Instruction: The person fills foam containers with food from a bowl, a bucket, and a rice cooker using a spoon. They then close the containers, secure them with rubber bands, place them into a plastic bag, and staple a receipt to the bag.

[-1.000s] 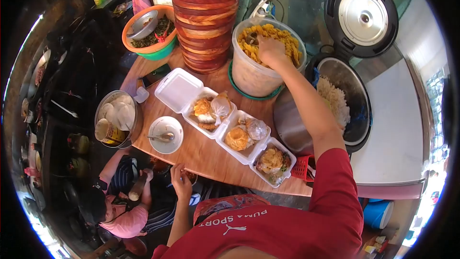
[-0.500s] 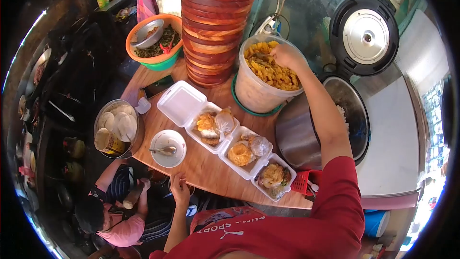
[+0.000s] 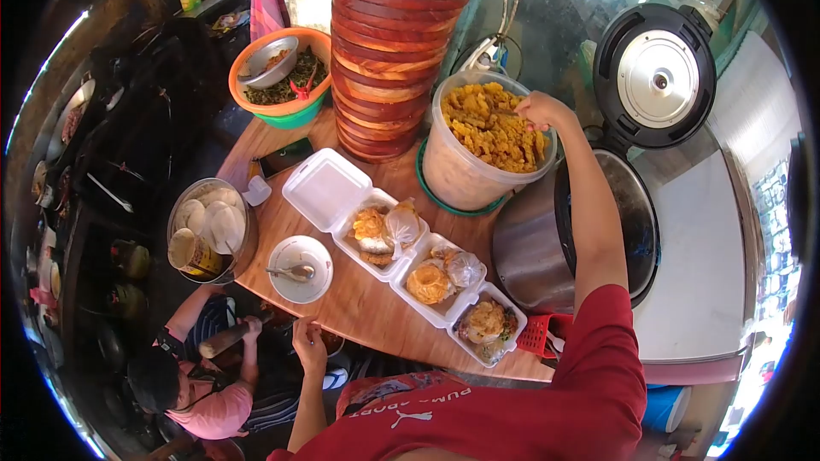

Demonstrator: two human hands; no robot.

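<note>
My right hand (image 3: 545, 111) is closed on the handle of a spoon (image 3: 506, 113), its head sunk in a heap of yellow-orange food (image 3: 491, 132). The food fills a tall translucent tub (image 3: 461, 177) nearly to the top. My left hand (image 3: 308, 343) hangs at the table's front edge, fingers loosely apart and nothing in them. On the wooden table (image 3: 371, 312) lie three open foam boxes in a row: the left box (image 3: 327, 189), the middle box (image 3: 440, 318) and the right box (image 3: 489, 360), each with fried items. A white bowl (image 3: 299, 283) with a metal spoon stands left of them.
A stack of reddish wooden rings (image 3: 397, 43) rises behind the boxes. Right are a rice cooker (image 3: 530, 235) with raised lid (image 3: 658, 68) and a red basket (image 3: 538, 337). A pot (image 3: 243, 248) stands left. Below left, another person in pink (image 3: 213, 410) holds a wooden pestle-like tool.
My right hand has shifted right within the tub, and the spoon handle now shows. My left hand has moved slightly left and down. The other person's wooden tool has tilted.
</note>
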